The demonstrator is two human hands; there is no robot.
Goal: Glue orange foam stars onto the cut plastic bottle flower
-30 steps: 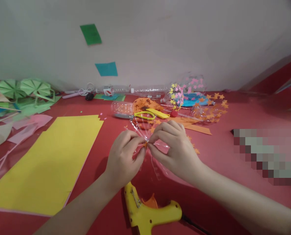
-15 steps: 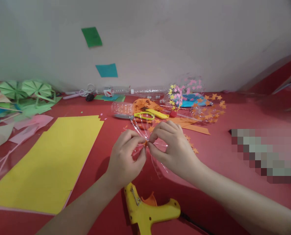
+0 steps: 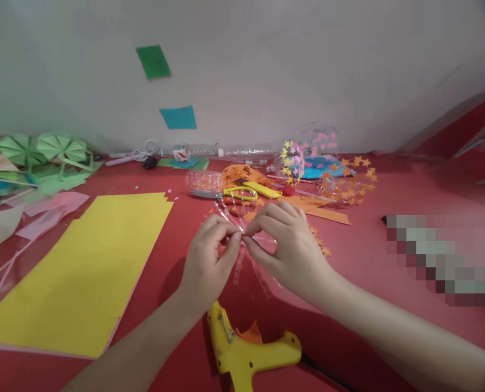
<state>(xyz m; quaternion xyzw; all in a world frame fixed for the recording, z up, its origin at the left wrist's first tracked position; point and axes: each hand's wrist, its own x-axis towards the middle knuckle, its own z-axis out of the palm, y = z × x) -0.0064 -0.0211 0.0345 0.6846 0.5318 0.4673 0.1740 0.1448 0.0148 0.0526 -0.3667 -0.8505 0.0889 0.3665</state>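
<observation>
Since the earlier frame the left hand's (image 3: 208, 257) thumb has moved up a little, and now the fingers of this hand and of the right hand (image 3: 294, 245) are pinched closed, almost meeting at the middle of the clear plastic strips (image 3: 237, 272), above the red table (image 3: 348, 267), though what exactly they grip, I cannot tell.

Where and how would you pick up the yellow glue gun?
I'd grip the yellow glue gun round its handle, coming from above on the right: it lies flat, and that arm sticks out, bare and slim, between the orange trigger and the dark cord.
</observation>
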